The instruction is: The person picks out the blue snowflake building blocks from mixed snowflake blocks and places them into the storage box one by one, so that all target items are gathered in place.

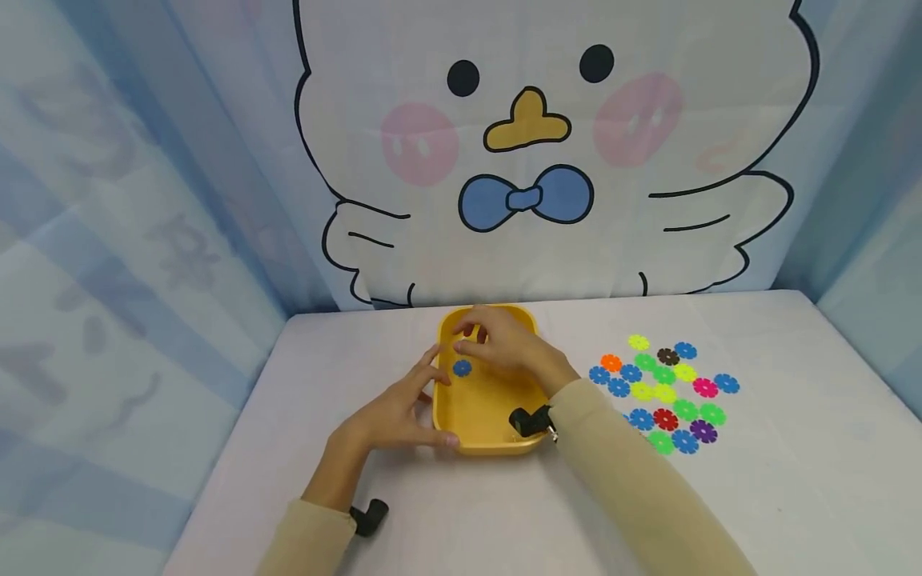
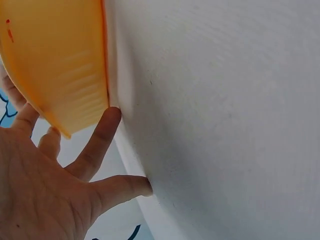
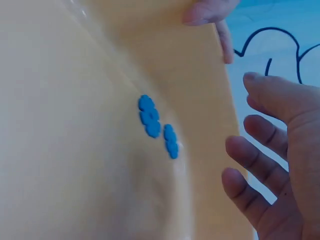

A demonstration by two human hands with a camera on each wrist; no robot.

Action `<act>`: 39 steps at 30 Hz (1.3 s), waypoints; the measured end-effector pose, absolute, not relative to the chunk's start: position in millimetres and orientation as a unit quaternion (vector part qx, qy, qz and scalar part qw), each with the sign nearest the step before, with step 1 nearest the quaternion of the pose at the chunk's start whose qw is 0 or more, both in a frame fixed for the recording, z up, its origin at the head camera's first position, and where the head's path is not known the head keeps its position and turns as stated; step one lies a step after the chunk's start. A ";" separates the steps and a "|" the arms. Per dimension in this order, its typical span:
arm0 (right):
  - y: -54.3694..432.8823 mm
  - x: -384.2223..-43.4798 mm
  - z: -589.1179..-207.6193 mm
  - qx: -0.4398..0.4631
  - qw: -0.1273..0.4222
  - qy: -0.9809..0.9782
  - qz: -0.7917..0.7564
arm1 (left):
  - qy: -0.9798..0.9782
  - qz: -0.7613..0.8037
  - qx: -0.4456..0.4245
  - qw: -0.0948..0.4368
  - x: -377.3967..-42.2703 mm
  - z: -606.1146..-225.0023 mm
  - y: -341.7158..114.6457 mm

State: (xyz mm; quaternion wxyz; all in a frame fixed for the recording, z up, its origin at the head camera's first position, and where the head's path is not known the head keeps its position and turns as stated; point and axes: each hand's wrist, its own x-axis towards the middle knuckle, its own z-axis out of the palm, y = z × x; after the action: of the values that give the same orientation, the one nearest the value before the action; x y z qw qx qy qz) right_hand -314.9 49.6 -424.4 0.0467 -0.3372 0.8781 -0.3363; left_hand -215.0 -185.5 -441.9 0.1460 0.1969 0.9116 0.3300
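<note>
A yellow rectangular tray [image 1: 483, 412] stands at the middle of the table's far part. My left hand [image 1: 398, 412] lies along its left side with fingers spread; fingertips reach the rim, and in the left wrist view the thumb [image 2: 127, 187] rests lower, at the table. Over the tray's far half hovers my right hand [image 1: 504, 340], fingers loosely bent, with nothing visible between them. Below it a blue notched plastic disc [image 1: 462, 368] lies on the tray floor. The right wrist view shows two blue discs [image 3: 149, 117] side by side near the tray wall.
Right of the tray, a loose spread of flower-shaped discs [image 1: 664, 392] in blue, green, yellow, red, orange, pink, purple and brown lies on the white table [image 1: 792, 496]. A printed cartoon curtain [image 1: 529, 264] hangs directly behind the table, with more curtain at both sides.
</note>
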 end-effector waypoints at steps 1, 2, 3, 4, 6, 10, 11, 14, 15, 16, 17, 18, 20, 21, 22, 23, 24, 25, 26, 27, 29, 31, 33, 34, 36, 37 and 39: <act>51.2 -313.1 -420.0 -0.340 0.046 0.878 -0.333 | 0.911 0.332 0.197 0.147 -214.8 -442.5 -185.1; 53.0 -311.2 -415.6 -0.344 0.045 0.878 -0.330 | 0.910 0.333 0.197 0.148 -214.7 -442.9 -184.5; 54.8 -309.3 -411.2 -0.347 0.043 0.878 -0.326 | 0.910 0.333 0.197 0.148 -214.6 -443.4 -184.3; 56.5 -307.3 -406.9 -0.352 0.039 0.877 -0.325 | 0.910 0.333 0.197 0.148 -214.7 -443.8 -184.0; 59.5 -303.4 -400.0 -0.365 0.033 0.873 -0.322 | 0.910 0.335 0.195 0.147 -214.5 -443.8 -183.8; 65.4 -296.0 -391.4 -0.391 0.027 0.863 -0.319 | 0.912 0.332 0.187 0.153 -213.8 -442.6 -184.4; 66.9 -294.3 -389.4 -0.395 0.026 0.862 -0.317 | 0.912 0.331 0.186 0.154 -213.6 -441.8 -184.4; 71.1 -289.4 -384.3 -0.402 0.023 0.860 -0.313 | 0.913 0.327 0.188 0.153 -213.7 -440.0 -185.0; 72.0 -287.6 -382.1 -0.402 0.024 0.860 -0.312 | 0.913 0.327 0.188 0.153 -213.7 -439.4 -185.3; 72.9 -285.8 -380.1 -0.403 0.024 0.861 -0.310 | 0.913 0.328 0.190 0.152 -213.7 -438.9 -185.6; 73.7 -284.2 -378.2 -0.405 0.023 0.861 -0.307 | 0.913 0.329 0.190 0.152 -213.7 -438.4 -186.0; 74.7 -282.9 -376.6 -0.408 0.022 0.860 -0.305 | 0.912 0.331 0.190 0.152 -213.9 -438.1 -186.2; 76.9 -280.1 -373.5 -0.412 0.018 0.861 -0.298 | 0.910 0.335 0.189 0.153 -214.1 -438.0 -186.3; 78.4 -278.5 -372.0 -0.415 0.016 0.861 -0.294 | 0.909 0.337 0.188 0.155 -214.0 -438.1 -186.3; 80.1 -277.1 -370.7 -0.417 0.013 0.862 -0.288 | 0.909 0.338 0.188 0.155 -214.0 -438.4 -186.2; 81.9 -275.6 -369.6 -0.419 0.010 0.862 -0.284 | 0.909 0.339 0.188 0.155 -214.1 -438.7 -186.1; 83.9 -274.2 -368.5 -0.420 0.008 0.863 -0.279 | 0.908 0.340 0.188 0.154 -214.2 -439.3 -185.9; 86.6 -272.3 -367.4 -0.421 0.004 0.865 -0.274 | 0.909 0.338 0.187 0.155 -214.4 -439.5 -185.3; 89.4 -270.6 -366.5 -0.422 -0.001 0.866 -0.268 | 0.910 0.337 0.185 0.154 -214.3 -439.6 -184.7; 92.0 -268.8 -365.7 -0.423 -0.006 0.868 -0.260 | 0.911 0.335 0.183 0.154 -214.3 -439.9 -184.3; 97.2 -264.9 -364.3 -0.425 -0.011 0.870 -0.249 | 0.913 0.332 0.178 0.155 -213.6 -439.9 -183.6; 102.4 -260.5 -363.3 -0.423 -0.014 0.874 -0.239 | 0.915 0.329 0.174 0.156 -212.7 -440.3 -183.6; 108.0 -256.2 -362.5 -0.419 -0.017 0.878 -0.231 | 0.915 0.330 0.172 0.156 -212.0 -440.7 -183.5; 111.1 -254.1 -362.0 -0.417 -0.019 0.879 -0.229 | 0.915 0.330 0.171 0.156 -211.8 -441.0 -183.4; 117.9 -250.3 -361.8 -0.412 -0.029 0.883 -0.224 | 0.915 0.332 0.170 0.156 -211.6 -440.9 -182.9; 121.3 -248.3 -361.3 -0.410 -0.037 0.884 -0.224 | 0.915 0.332 0.169 0.156 -211.8 -440.7 -182.5; 128.5 -245.1 -359.4 -0.411 -0.056 0.883 -0.221 | 0.915 0.331 0.172 0.154 -212.3 -438.2 -181.6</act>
State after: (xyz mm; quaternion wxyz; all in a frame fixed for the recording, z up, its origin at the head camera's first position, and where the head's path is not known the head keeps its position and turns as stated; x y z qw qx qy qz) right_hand -245.1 128.5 -359.4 -0.0556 -0.4112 0.8827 -0.2206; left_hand -212.3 -181.6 -438.2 0.1538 0.1716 0.9150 0.3312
